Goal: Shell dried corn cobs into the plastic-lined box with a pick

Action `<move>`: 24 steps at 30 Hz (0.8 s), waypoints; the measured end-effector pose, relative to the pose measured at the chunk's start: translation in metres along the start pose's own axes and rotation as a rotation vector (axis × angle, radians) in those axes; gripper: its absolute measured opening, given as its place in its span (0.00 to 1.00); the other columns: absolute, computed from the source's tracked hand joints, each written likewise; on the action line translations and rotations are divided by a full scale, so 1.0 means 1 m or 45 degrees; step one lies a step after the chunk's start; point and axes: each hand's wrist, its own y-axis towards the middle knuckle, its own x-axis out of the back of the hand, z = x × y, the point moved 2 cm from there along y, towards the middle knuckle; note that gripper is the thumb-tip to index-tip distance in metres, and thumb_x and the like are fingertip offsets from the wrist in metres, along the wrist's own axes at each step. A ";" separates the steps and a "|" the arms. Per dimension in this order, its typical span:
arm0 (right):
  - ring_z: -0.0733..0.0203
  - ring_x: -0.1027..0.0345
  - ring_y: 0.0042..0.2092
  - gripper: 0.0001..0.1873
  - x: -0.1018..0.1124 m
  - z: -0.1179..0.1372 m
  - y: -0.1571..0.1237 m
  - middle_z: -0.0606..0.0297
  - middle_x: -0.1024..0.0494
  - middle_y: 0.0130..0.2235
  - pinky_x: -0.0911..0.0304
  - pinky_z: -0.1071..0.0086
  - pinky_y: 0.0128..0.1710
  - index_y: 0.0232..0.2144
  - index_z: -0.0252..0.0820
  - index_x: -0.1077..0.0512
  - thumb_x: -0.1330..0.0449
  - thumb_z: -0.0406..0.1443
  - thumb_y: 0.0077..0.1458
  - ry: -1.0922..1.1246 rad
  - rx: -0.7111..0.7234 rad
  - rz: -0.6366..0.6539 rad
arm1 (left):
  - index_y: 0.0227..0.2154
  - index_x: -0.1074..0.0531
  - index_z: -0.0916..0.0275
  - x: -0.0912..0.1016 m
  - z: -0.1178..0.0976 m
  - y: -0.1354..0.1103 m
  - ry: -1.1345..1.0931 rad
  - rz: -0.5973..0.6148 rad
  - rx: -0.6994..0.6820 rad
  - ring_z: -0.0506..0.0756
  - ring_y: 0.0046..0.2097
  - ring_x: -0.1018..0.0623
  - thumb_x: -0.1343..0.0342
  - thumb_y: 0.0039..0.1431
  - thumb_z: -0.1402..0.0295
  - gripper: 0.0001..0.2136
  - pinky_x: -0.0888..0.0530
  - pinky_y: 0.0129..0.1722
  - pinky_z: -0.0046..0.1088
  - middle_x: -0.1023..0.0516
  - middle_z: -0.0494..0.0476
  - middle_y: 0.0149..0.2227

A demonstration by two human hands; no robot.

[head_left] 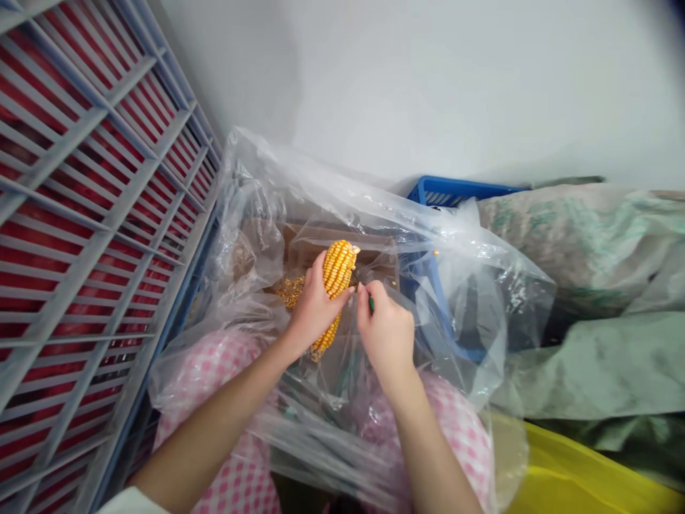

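Note:
A yellow ear of corn point(339, 268) stands tilted in the middle of the view, with my left hand point(315, 303) wrapped round it. At its right side, near the top, my right hand point(386, 321) is closed on a small tool with a green handle point(371, 304). The tool's thin dark end meets the corn's edge; most of the tool is hidden by my fingers. Below the corn spreads a clear plastic bag point(257, 207), draped open over my knees. Loose corn kernels point(290, 291) lie in it to the left of the ear.
A tall grey slatted crate point(101, 235) with red showing through stands close on the left. Behind the bag at the right is a blue basket point(465, 189). Stuffed woven sacks point(578, 243) lie farther right, above a yellow sheet or bag point(583, 471). A white wall point(428, 86) rises behind.

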 end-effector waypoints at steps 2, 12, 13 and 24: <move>0.68 0.46 0.17 0.15 -0.003 0.006 -0.004 0.65 0.30 0.20 0.65 0.71 0.21 0.27 0.40 0.34 0.56 0.38 0.59 -0.118 0.051 0.037 | 0.56 0.50 0.60 -0.001 0.003 0.000 -0.010 -0.004 0.025 0.59 0.59 0.39 0.43 0.47 0.66 0.33 0.40 0.56 0.40 0.42 0.64 0.58; 0.68 0.42 0.18 0.14 0.009 -0.009 0.001 0.68 0.31 0.18 0.59 0.74 0.21 0.26 0.40 0.35 0.54 0.38 0.59 0.007 -0.069 -0.148 | 0.56 0.50 0.62 0.001 -0.001 0.003 0.026 -0.040 0.032 0.59 0.58 0.39 0.44 0.48 0.66 0.33 0.41 0.56 0.41 0.42 0.65 0.57; 0.68 0.41 0.19 0.14 0.009 -0.010 0.002 0.68 0.31 0.19 0.59 0.74 0.21 0.26 0.40 0.35 0.55 0.39 0.59 0.006 -0.075 -0.185 | 0.56 0.50 0.62 0.000 -0.002 0.002 0.024 -0.030 0.025 0.59 0.58 0.39 0.44 0.48 0.66 0.32 0.41 0.56 0.41 0.42 0.65 0.57; 0.69 0.40 0.18 0.11 -0.022 0.016 -0.014 0.65 0.28 0.23 0.64 0.71 0.20 0.34 0.39 0.33 0.55 0.34 0.60 -0.237 0.143 0.034 | 0.57 0.50 0.63 -0.008 0.012 0.003 0.018 -0.029 0.198 0.61 0.56 0.36 0.46 0.48 0.69 0.32 0.37 0.53 0.42 0.40 0.67 0.55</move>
